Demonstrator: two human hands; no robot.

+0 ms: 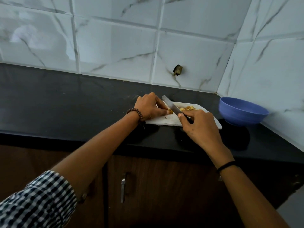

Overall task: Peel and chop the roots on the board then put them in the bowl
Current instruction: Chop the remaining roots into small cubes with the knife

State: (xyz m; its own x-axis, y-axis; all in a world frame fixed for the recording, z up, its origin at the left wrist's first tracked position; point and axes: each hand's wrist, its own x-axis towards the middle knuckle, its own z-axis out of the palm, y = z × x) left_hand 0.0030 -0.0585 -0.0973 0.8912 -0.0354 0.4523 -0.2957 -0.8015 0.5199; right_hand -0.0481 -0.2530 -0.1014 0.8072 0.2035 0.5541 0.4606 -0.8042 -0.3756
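Nearest me, my checked sleeve (37,203) sat low left. My left hand (148,105) pinched a root piece (170,111) on the board (164,120). My right hand (199,124) had its fingers curled round the knife (170,104), with the bowl (241,112) at right.

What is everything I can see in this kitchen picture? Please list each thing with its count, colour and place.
cutting board: one, white, on the counter near the corner.
root piece: one, yellow-brown, on the board under the left fingertips.
chopped pieces: small pile, yellowish, far part of the board.
knife: one, silver blade, across the board.
bowl: one, blue, on the counter right of the board.
counter: one, black, along the wall.
wall tiles: many, white with grey veins, behind and right.
cabinet: one, dark brown, under the counter.
bracelet: one, brown beads, left wrist.
wristband: one, black, right wrist.
sleeve: one, dark-and-white check, left arm.
left hand: one, pinches the root piece.
right hand: one, grips the knife.
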